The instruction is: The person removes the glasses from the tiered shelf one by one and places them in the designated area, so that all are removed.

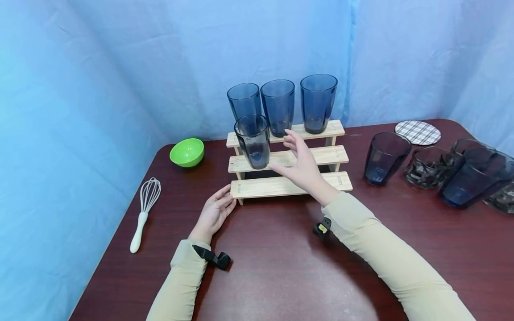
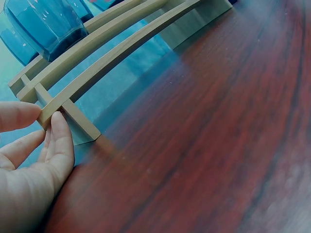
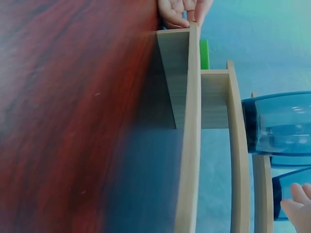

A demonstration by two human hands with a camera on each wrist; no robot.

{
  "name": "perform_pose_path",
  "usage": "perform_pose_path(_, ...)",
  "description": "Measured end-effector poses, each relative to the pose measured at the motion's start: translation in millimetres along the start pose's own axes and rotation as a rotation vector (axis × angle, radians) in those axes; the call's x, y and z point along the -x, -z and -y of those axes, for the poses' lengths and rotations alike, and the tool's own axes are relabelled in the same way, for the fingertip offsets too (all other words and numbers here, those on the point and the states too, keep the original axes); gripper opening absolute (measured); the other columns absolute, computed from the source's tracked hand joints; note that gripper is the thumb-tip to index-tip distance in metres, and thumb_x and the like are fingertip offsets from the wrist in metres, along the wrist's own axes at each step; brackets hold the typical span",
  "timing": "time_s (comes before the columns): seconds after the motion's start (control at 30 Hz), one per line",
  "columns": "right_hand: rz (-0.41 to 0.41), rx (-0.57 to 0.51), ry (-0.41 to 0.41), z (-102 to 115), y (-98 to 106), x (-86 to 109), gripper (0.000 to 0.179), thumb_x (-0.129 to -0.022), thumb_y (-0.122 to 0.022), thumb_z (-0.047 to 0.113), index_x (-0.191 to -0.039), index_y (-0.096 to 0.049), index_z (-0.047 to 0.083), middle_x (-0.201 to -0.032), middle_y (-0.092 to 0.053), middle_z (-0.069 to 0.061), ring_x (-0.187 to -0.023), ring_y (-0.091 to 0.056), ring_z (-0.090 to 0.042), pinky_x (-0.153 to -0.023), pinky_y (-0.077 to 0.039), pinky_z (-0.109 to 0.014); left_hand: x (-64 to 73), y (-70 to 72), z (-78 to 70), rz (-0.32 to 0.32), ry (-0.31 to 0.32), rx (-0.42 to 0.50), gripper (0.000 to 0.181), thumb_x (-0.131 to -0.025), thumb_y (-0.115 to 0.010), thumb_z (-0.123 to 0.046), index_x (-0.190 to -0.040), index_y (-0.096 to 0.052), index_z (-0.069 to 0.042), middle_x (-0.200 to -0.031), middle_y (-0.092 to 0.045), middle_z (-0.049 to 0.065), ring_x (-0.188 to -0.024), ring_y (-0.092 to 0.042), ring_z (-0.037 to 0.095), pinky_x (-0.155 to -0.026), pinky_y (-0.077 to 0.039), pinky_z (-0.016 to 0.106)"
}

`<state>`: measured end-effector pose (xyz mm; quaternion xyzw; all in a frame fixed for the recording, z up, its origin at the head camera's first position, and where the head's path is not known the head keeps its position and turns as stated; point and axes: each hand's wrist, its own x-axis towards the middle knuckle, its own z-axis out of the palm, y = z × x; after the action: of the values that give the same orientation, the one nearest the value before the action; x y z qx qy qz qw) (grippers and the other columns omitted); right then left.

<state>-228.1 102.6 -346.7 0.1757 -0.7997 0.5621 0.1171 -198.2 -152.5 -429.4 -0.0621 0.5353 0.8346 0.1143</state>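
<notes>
A three-step wooden rack point(image 1: 261, 188) stands on the table. My left hand point(image 1: 215, 211) pinches the left end of its lowest step, thumb on the edge and fingertips beneath, as the left wrist view shows. One blue-tinted drinking glass point(image 1: 257, 147) sits upright at the left of the middle step. Just right of that glass is my right hand point(image 1: 301, 167), thumb and fingers spread apart, holding nothing. Three more glasses stand along the top step: a left glass point(image 1: 243, 100), a middle glass point(image 1: 278, 104) and a right glass point(image 1: 318, 102).
On the table's right side are a dark tapered glass point(image 1: 385, 156), short patterned glasses point(image 1: 426, 168), another blue glass point(image 1: 467, 180) and a checked coaster point(image 1: 417, 132). At the left lie a green bowl point(image 1: 187, 153) and a white-handled whisk point(image 1: 138, 229). Blue curtains point(image 1: 192, 58) hang behind.
</notes>
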Motion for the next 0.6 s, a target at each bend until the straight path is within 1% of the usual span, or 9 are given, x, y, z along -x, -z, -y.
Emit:
perform_pose_path(0.13,0.036,-0.031,-0.087,4,-6,-8.6,0.096,-0.074,-0.082,0.024,-0.149,-0.022,0.017,-0.144,-0.038,-0.016,-0.133,-0.039,-0.027,-0.111,-0.032,-0.044,0.7,0.0,-0.4,-0.011,0.005,0.013,0.053,-0.096,-0.039,0.007,-0.147,-0.028,0.0,-0.105,-0.051,0.002,-0.086,-0.057,0.005,-0.079,-0.05,0.018)
perform_pose_path(0.2,0.046,-0.037,-0.105,5,-9,-11.4,0.099,-0.073,-0.082,0.026,-0.15,-0.02,0.02,-0.144,-0.037,-0.016,-0.134,-0.039,-0.027,-0.109,-0.034,-0.047,0.7,-0.3,-0.4,-0.014,0.009,0.018,0.052,-0.096,-0.039,0.007,-0.147,-0.029,-0.001,-0.106,-0.05,0.002,-0.086,-0.057,0.005,-0.078,-0.05,0.017)
perform_pose_path(0.3,0.049,-0.025,-0.115,6,-13,-14.9,0.101,-0.073,-0.083,0.028,-0.15,-0.018,0.024,-0.145,-0.038,-0.014,-0.133,-0.04,-0.027,-0.106,-0.037,-0.05,0.4,-0.3,-0.1,-0.008,0.004,0.011,0.053,-0.096,-0.038,0.007,-0.147,-0.027,0.0,-0.106,-0.05,0.002,-0.086,-0.057,0.005,-0.078,-0.05,0.017)
perform_pose_path(0.37,0.047,-0.018,-0.117,6,-16,-17.3,0.101,-0.072,-0.083,0.029,-0.15,-0.017,0.026,-0.145,-0.038,-0.013,-0.132,-0.041,-0.026,-0.105,-0.038,-0.049,0.0,-0.2,0.5,-0.006,-0.001,0.017,0.053,-0.095,-0.038,0.008,-0.147,-0.027,0.001,-0.105,-0.051,0.001,-0.085,-0.058,0.006,-0.077,-0.05,0.017)
perform_pose_path(0.6,0.043,-0.005,-0.104,10,-25,-24.6,0.103,-0.072,-0.083,0.027,-0.149,-0.016,0.027,-0.142,-0.041,-0.014,-0.13,-0.043,-0.027,-0.104,-0.039,-0.047,-1.4,0.8,1.7,0.012,-0.02,0.021,0.053,-0.095,-0.037,0.01,-0.146,-0.026,0.003,-0.101,-0.054,-0.001,-0.084,-0.058,0.006,-0.076,-0.05,0.017)
